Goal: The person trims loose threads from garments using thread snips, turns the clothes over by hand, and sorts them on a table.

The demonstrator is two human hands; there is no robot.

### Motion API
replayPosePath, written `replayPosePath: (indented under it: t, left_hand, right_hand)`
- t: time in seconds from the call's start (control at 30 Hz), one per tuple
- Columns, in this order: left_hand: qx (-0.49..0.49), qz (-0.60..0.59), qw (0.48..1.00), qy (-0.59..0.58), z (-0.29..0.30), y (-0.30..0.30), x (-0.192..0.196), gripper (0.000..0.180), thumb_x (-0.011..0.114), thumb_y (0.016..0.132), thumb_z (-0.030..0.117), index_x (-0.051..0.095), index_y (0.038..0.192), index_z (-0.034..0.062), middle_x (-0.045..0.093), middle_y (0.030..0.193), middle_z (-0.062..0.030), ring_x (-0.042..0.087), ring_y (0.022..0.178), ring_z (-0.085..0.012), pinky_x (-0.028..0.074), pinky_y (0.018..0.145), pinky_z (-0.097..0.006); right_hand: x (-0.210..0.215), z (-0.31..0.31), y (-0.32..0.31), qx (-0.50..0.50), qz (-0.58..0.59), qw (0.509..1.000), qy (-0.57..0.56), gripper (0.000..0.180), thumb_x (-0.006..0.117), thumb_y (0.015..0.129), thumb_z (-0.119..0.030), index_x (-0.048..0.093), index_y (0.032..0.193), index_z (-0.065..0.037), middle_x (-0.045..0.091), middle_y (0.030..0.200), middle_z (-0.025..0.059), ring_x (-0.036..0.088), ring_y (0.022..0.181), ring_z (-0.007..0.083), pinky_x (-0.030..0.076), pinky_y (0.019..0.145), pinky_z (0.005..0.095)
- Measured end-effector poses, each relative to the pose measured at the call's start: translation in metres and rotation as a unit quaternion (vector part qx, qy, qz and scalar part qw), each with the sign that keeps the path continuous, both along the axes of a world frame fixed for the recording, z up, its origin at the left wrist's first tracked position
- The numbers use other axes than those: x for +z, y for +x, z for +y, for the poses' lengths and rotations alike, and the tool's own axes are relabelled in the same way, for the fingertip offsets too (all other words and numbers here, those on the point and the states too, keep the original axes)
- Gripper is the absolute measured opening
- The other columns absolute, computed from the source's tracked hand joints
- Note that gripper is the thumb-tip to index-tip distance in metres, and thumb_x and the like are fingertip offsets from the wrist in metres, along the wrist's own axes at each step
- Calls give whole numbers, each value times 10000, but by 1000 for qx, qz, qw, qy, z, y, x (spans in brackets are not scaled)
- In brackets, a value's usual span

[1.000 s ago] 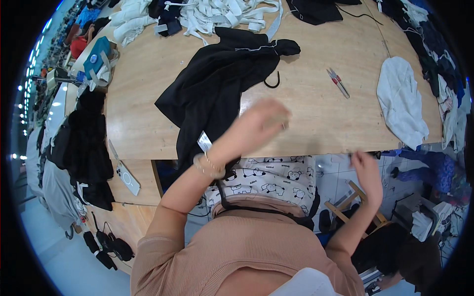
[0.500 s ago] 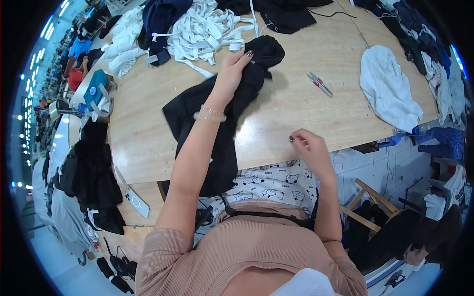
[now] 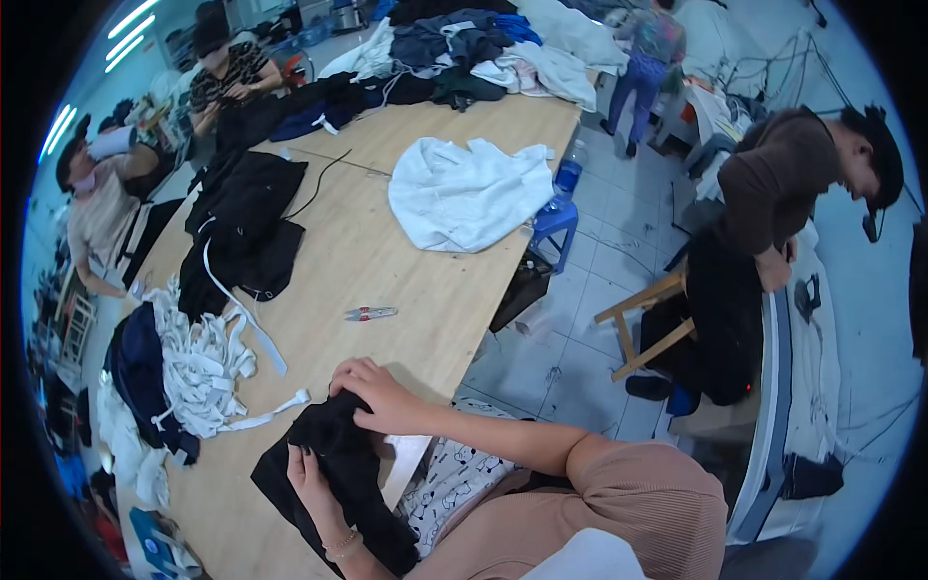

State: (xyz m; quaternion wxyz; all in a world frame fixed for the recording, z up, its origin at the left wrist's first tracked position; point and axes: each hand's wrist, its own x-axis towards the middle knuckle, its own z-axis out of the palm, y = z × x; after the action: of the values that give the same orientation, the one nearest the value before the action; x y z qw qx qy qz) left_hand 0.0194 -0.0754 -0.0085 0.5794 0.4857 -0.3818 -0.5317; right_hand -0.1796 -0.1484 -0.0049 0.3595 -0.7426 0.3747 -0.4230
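A black garment [image 3: 343, 449] lies bunched at the table's near edge, part of it trailing down toward my lap. My right hand [image 3: 379, 398] grips its upper end, the thumb pressed into the folds and the fingers over the far side. On the garment's left part rests my left hand [image 3: 314, 483], its fingers bent round the cloth. A bracelet circles that wrist. What lies inside the folds is hidden. Beyond my hands, thread snips [image 3: 371, 313] with a red part lie on the wooden table [image 3: 329, 261].
White straps [image 3: 203, 362] lie heaped at the left beside dark blue cloth [image 3: 135, 362]. Black garments [image 3: 246, 222] and a white garment [image 3: 464, 193] are farther back. A piled heap of clothes [image 3: 454, 58] covers the far end. Right of the table, a person [image 3: 783, 184] sits on a wooden stool [image 3: 648, 319].
The view has swung to the right, bringing co-workers and the aisle into sight. My right hand, apart from the cloth before, now holds the black garment alongside my left; the garment is nearer to me.
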Motion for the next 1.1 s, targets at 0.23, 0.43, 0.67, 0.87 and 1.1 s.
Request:
replayPosePath:
  t: [0.23, 0.43, 0.67, 0.87, 1.1]
  left_hand:
    - [51, -334, 936, -102, -11, -51, 23, 306, 563, 830, 47, 499, 1128, 16, 491, 1116, -92, 475, 1041, -214, 357, 889, -314]
    - [83, -406, 905, -92, 13, -75, 41, 419, 624, 783, 50, 488, 1177, 4, 487, 1095, -107, 482, 956, -216, 395, 802, -314]
    - [159, -221, 960, 57, 17, -60, 29, 422, 691, 818, 153, 525, 1110, -102, 621, 1017, -127, 585, 883, -186, 468, 780, -297]
    - [181, -210, 961, -1, 13, -45, 37, 349, 678, 805, 61, 550, 1104, -66, 622, 1010, -99, 582, 882, -157, 459, 789, -266]
    - [105, -351, 897, -247, -9, -53, 68, 343, 547, 749, -83, 567, 1089, -38, 611, 1038, -126, 581, 991, -226, 424, 909, -313]
  right_hand:
    - [-23, 27, -1, 147, -130, 944, 266, 394, 668, 759, -143, 546, 1097, 19, 641, 969, 129, 588, 891, 165, 464, 806, 302]
    - [-13, 21, 12, -23, -10, 991, 130, 415, 687, 718, -166, 522, 1059, 3, 616, 937, 188, 585, 907, 326, 423, 799, 377]
    - [-7, 43, 37, -38, 107, 985, -129, 379, 652, 681, -88, 471, 1012, -51, 511, 962, 78, 500, 893, 236, 308, 780, 350]
    - [4, 33, 26, 99, -46, 989, 96, 526, 691, 693, -97, 453, 1159, -42, 498, 1011, 78, 498, 943, 186, 365, 835, 327]
    - [19, 19, 20, 218, -346, 883, 232, 449, 528, 818, -20, 389, 1245, -32, 472, 1081, 34, 452, 1023, 116, 377, 910, 255]
